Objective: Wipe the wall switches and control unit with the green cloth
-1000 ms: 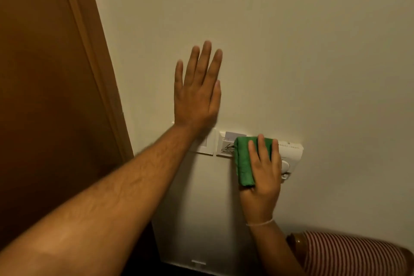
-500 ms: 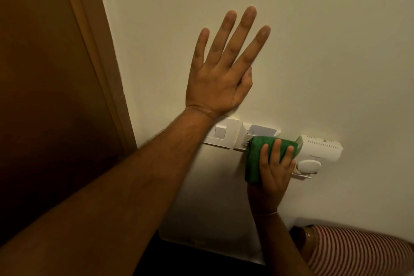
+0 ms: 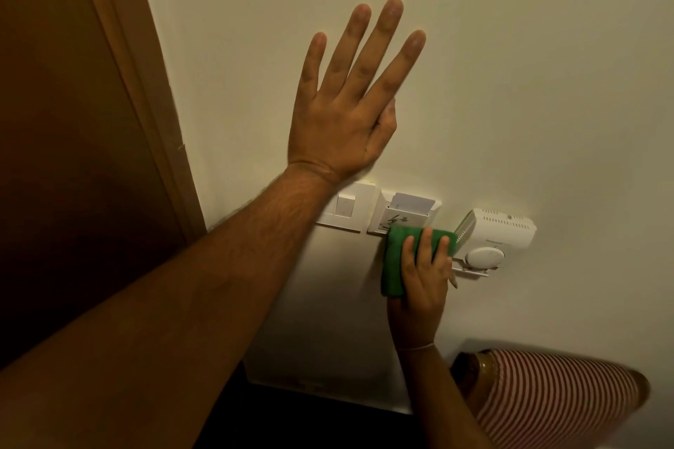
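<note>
My left hand [image 3: 346,109] lies flat on the cream wall above the switches, fingers spread, holding nothing. A white light switch [image 3: 348,210] sits just below its wrist, with a white key-card holder [image 3: 405,211] beside it, a card standing in its slot. My right hand [image 3: 423,273] presses the folded green cloth [image 3: 395,259] against the wall at the card holder's lower edge, between it and the white control unit [image 3: 496,233] with a round dial. The cloth covers part of the unit's left side.
A brown wooden door and its frame [image 3: 120,91] run down the left. A red-and-white striped sleeve or leg [image 3: 550,397] shows at the lower right. Dark floor and a white skirting strip [image 3: 321,386] lie below.
The cloth and my right hand have slid left off the control unit, which now shows. My left hand has shifted a little up the wall, uncovering the light switch.
</note>
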`<state>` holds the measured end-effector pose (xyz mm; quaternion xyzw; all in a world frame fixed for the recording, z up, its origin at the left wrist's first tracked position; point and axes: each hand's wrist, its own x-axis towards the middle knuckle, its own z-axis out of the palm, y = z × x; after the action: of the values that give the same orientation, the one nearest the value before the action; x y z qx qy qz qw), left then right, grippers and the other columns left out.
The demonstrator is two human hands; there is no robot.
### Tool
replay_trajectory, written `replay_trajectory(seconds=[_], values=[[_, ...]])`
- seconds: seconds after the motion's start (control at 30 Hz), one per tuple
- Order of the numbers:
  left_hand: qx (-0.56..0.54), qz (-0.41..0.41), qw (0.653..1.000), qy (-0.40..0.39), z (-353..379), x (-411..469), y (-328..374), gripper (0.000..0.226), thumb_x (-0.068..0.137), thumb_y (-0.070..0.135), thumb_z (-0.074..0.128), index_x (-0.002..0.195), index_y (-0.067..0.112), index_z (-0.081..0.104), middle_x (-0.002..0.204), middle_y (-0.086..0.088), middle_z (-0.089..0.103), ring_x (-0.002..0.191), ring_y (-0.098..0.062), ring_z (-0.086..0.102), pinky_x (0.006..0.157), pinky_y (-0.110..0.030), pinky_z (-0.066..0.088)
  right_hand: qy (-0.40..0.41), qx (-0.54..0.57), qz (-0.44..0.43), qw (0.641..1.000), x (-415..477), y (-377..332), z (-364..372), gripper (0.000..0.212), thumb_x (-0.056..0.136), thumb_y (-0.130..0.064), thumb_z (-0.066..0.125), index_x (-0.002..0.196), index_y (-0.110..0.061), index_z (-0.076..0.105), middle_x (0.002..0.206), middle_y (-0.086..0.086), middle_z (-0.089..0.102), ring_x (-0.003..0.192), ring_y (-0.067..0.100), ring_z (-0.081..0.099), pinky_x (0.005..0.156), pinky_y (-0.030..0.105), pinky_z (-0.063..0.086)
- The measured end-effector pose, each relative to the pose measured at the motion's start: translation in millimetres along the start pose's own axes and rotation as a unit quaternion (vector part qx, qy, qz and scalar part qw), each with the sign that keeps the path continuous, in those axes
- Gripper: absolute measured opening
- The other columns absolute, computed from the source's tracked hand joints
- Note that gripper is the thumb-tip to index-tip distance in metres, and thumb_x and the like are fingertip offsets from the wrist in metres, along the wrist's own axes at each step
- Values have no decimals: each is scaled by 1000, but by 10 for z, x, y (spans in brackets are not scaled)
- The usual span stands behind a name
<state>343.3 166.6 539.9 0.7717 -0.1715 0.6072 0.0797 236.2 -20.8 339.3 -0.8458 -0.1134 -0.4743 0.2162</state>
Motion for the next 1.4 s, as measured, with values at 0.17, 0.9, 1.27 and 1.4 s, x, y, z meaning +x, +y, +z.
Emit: replay_trajectory(seconds=[0.17,0.9,1.27,1.4], values=[[14,5,1000,5,8,4,21,79,111,29,50,176,31,4,180,-9,20,175,-25,3,139,-56,1,1,24,8,1000,33,-12,-22,48,104,-5,60,150,-1,46,162,21,37,165,30,8,133,55,11],[21,2,999,26,48,11,10,80,109,27,51,175,32,6,179,-10,25,174,-26,10,139,-56,3,78,13,38,996,258,-172,91,55,102,-5,66,152,1,45,164,20,34,165,30,9,134,54,12],[27,4,999,23,44,0,16,81,109,28,53,174,31,6,178,-12,26,167,-35,25,138,-61,12,52,-62,-24,996,279,-393,192,58,105,-14,61,158,-13,37,170,6,23,166,23,6,134,49,7],[32,7,999,25,60,1,16,79,110,28,51,174,32,5,178,-10,24,169,-33,20,138,-58,6,78,-83,55,992,229,-150,19,67,101,-9,69,159,-12,36,167,16,29,164,30,9,133,54,16]])
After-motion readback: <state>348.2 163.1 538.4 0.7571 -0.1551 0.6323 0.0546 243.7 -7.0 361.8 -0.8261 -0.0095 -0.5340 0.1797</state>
